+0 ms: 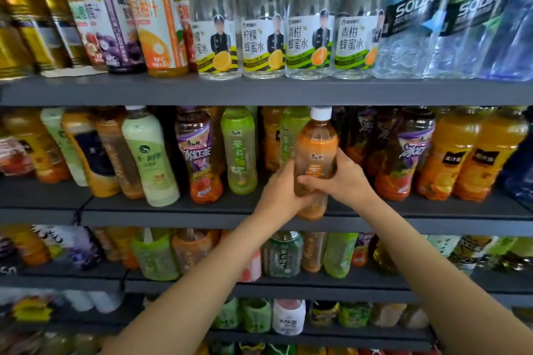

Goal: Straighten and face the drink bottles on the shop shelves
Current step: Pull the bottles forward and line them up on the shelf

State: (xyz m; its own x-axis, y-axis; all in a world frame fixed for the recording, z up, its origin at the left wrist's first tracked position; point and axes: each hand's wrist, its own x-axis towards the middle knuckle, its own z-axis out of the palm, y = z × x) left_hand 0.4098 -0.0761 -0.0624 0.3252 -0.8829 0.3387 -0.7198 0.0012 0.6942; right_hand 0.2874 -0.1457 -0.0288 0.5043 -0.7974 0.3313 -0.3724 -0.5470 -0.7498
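left hand, right hand, one orange bottle gripped

both bare forearms reach up and forward from the lower edge of the view, converging toward the centre, the left arm rising from lower left and the right arm from lower right. the left hand wraps its fingers around the left side of a bottle, while the right hand grips it from the right, thumb lying across the front. both wrists are roughly straight and the two hands nearly meet at the bottle's lower half, fingers curled.
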